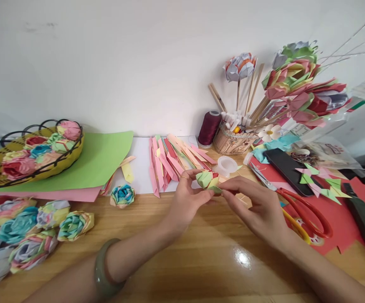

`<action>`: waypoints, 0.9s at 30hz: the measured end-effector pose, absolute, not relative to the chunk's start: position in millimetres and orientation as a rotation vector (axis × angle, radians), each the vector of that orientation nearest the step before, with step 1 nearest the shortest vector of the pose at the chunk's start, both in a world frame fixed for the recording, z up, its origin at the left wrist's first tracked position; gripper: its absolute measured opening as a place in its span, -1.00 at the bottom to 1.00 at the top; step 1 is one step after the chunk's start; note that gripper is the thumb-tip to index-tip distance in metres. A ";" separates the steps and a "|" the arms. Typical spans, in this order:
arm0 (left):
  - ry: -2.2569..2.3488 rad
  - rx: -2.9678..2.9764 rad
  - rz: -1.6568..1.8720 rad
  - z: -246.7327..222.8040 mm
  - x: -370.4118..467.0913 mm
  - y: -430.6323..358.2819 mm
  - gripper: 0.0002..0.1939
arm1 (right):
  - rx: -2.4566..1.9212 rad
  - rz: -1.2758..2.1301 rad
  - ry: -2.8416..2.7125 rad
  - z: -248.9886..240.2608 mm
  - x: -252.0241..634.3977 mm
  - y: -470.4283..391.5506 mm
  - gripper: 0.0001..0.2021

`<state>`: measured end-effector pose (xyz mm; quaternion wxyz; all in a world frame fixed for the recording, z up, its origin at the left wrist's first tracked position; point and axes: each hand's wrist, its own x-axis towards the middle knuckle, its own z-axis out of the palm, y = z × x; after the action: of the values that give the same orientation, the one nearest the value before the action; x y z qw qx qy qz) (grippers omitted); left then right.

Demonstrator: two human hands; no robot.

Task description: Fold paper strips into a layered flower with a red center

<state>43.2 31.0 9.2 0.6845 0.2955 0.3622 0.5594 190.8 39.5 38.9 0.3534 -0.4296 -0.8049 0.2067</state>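
Between my hands is a small folded paper flower (206, 180) in green, yellow and red. My left hand (188, 195) is closed round its left side, thumb below and fingers above. With thumb and forefinger, my right hand (253, 202) pinches a green paper petal at the flower's lower right edge. Just behind the flower stands a small clear round tub (227, 165). Folded paper strips (166, 162) in pink, peach and green lie in a pile beyond my left hand, on white paper (138, 168).
At left are a yellow basket (52, 168) of paper flowers, green paper (113, 147) and several loose flowers (33, 252). Behind stand a maroon thread spool (209, 128) and a stick holder (233, 141). Scissors (308, 210), a black phone (291, 170) and a dark-handled cutter (363, 227) lie at right.
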 end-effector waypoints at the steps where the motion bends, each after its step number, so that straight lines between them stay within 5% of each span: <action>1: 0.810 0.652 1.254 9.9 42.7 31.0 -0.59 | -1.135 0.694 -2.025 42.9 190.2 40.2 -0.86; 8: 0.785 0.663 1.243 10.7 42.0 30.8 -0.59 | -1.161 1.198 -1.793 50.2 186.4 46.5 -0.83; 14: 0.777 0.659 1.226 9.5 42.6 30.9 -0.58 | -1.184 0.911 -1.892 41.8 186.5 42.5 -0.84; 23: 0.733 0.614 1.249 14.0 41.2 30.0 -0.58 | -1.138 0.916 -1.883 39.3 186.1 43.3 -0.85; 27: 0.723 0.633 1.199 13.9 42.5 28.5 -0.59 | -1.090 0.439 -2.035 30.6 187.8 42.4 -0.91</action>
<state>42.5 28.5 13.9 0.7193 0.2861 0.3269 0.5421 187.8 42.4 30.6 0.3854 -0.4281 -0.7991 0.1723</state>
